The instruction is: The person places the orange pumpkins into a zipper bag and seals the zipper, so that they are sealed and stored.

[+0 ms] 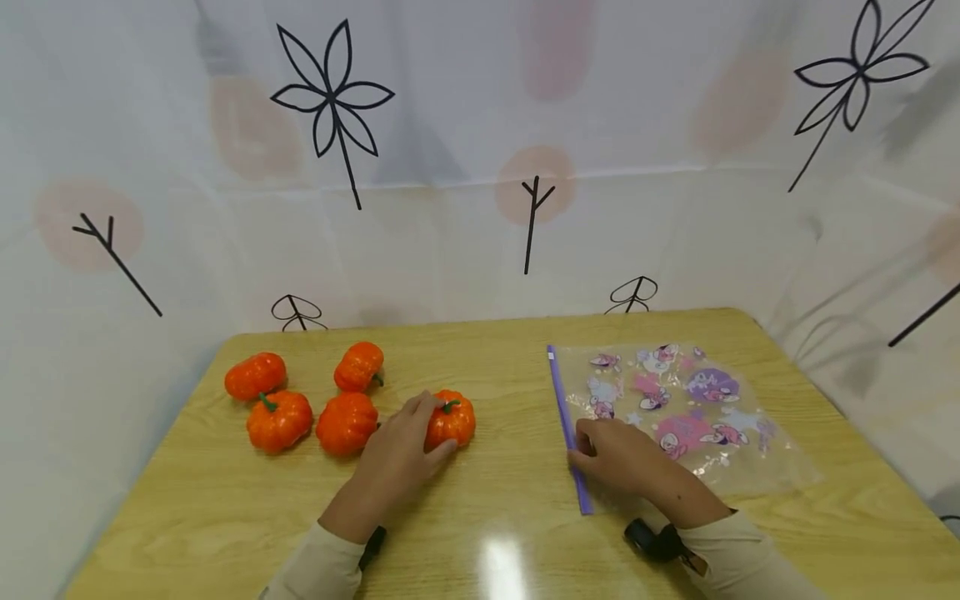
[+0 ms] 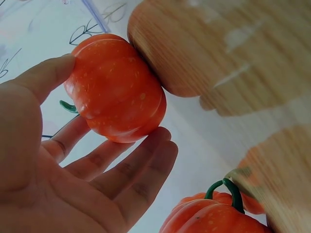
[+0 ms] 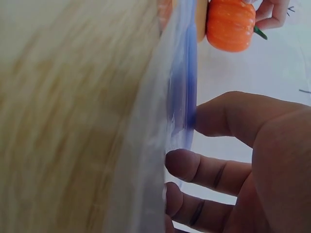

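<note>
An orange pumpkin [image 1: 461,427] is gripped by the left hand [image 1: 397,446], enclosed between the thumb on one side and the curved fingers on the other. Four other pumpkins [image 1: 347,423] are grouped beyond that hand. The purple zip edge [image 1: 559,392] of a flat, printed clear bag [image 1: 697,425] is touched by the right hand [image 1: 618,454]; whether it is pinched cannot be told. All are supported by a wood-grained table [image 1: 450,542], backed by pale fabric [image 1: 442,100] printed with black plants.
</note>
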Available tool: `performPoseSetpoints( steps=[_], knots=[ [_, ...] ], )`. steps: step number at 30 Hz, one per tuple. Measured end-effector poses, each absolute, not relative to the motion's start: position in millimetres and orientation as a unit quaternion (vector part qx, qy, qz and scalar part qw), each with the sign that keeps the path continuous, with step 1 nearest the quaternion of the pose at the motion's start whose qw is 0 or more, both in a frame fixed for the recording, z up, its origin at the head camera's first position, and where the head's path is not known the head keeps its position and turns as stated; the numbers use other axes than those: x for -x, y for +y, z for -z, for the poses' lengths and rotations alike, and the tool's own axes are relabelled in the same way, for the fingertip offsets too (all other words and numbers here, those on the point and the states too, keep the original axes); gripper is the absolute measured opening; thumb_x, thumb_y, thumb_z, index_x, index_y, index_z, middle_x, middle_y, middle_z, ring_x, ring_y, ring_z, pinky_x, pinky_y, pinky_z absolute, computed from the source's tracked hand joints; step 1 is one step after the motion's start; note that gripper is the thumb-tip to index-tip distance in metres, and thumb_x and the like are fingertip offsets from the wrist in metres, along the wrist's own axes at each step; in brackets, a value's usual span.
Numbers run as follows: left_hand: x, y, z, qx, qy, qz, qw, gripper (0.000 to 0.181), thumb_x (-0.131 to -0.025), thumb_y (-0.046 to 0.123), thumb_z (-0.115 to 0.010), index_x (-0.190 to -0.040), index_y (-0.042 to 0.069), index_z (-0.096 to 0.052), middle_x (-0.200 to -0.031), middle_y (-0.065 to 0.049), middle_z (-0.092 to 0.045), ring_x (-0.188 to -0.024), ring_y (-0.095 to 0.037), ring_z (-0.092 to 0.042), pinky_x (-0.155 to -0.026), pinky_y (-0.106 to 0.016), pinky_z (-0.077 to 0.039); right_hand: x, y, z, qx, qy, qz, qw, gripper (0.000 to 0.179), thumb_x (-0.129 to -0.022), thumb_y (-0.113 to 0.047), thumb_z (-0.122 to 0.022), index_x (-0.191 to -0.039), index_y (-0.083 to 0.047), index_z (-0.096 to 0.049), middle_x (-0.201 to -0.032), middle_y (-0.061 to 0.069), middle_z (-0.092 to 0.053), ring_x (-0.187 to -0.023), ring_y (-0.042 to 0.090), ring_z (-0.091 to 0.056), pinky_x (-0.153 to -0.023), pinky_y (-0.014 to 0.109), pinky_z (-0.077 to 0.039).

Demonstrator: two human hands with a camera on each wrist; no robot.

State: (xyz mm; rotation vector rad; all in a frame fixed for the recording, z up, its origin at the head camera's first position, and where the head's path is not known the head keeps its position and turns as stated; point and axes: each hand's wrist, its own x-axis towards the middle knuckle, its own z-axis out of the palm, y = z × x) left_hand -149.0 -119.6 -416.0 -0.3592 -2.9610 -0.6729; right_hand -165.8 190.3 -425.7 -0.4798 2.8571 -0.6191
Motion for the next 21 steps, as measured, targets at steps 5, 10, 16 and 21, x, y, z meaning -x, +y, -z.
performPoseSetpoints(
  steps=[5, 10, 16, 21],
  knots=[
    [149.5, -119.5, 415.2, 0.117, -0.967, 0.224, 0.041, 0.054, -0.09, 0.04, -0.074, -0.132, 0.015, -0.051, -0.143, -0.013, -0.055, -0.114, -0.038, -0.064, -0.092, -0.052, -0.055, 164.6, 190.2, 423.9, 0.176, 0.962, 0.196, 0.079, 0.023, -0.091, -0.02, -0.064, -0.073, -0.017, -0.05, -0.065, -0.004, -0.047, -0.057, 0.01, -0.042, -0.051, 0.024, -0.032],
    [149.8, -120.0, 416.9, 0.117, -0.966, 0.226, 0.038, 0.053, -0.09, 0.04, -0.074, -0.131, 0.016, -0.051, -0.142, -0.012, -0.056, -0.112, -0.037, -0.064, -0.092, -0.051, -0.055, 162.7, 189.8, 422.7, 0.173, 0.962, 0.194, 0.089, 0.021, -0.09, -0.018, -0.063, -0.073, -0.017, -0.051, -0.065, -0.004, -0.047, -0.058, 0.011, -0.042, -0.05, 0.024, -0.031],
    [151.0, -119.8, 416.3, 0.119, -0.967, 0.22, 0.048, 0.053, -0.089, 0.04, -0.075, -0.13, 0.016, -0.052, -0.14, -0.013, -0.057, -0.11, -0.037, -0.064, -0.091, -0.051, -0.055, 162.2, 189.7, 420.4, 0.18, 0.961, 0.192, 0.082, 0.025, -0.091, -0.016, -0.061, -0.07, -0.017, -0.047, -0.063, -0.004, -0.043, -0.056, 0.01, -0.039, -0.05, 0.023, -0.028],
    [151.4, -119.3, 416.2, 0.116, -0.967, 0.223, 0.043, 0.053, -0.089, 0.04, -0.075, -0.13, 0.015, -0.053, -0.142, -0.012, -0.055, -0.114, -0.038, -0.063, -0.093, -0.053, -0.054, 161.1, 188.1, 418.2, 0.192, 0.963, 0.175, 0.075, 0.027, -0.092, -0.015, -0.06, -0.069, -0.017, -0.045, -0.061, -0.005, -0.041, -0.054, 0.009, -0.035, -0.049, 0.022, -0.026]
  ],
)
